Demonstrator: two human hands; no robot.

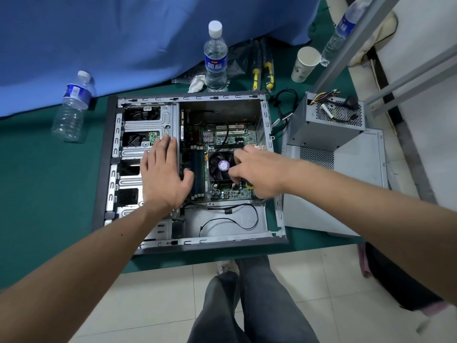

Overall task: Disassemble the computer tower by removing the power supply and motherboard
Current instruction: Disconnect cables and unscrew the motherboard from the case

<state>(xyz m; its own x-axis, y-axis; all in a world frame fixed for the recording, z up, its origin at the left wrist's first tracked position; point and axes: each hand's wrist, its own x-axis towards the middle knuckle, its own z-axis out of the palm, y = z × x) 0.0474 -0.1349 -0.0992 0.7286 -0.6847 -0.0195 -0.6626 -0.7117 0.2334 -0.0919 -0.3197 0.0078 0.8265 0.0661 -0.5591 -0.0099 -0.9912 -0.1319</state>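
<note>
The computer tower lies open on its side on the green mat, and the power supply is already out, sitting just right of the case on the removed side panel, its cables trailing. So it looks like the motherboard is the job now, and it is seated inside the case, in the right half. The left hand lies flat with fingers straight and spread, pressing on the drive cage at the case's left side, holding nothing, just steadying the box. The right hand is curled around a yellow-and-black screwdriver, only the handle end peeking out under the palm, working close beside the CPU fan near the board's lower right; the tip is hidden, so which screw it's on I can't tell. Best bet here: keep the driver square to the screw, press firmly, and keep that bracing hand down so the case doesn't skate. Watch the black cable looping across the board's upper part and another wire in the bay below it; both could snag when the board lifts. Behind the case stand a water bottle, spare screwdrivers and a paper cup; a second bottle lies off to the case's left.
</note>
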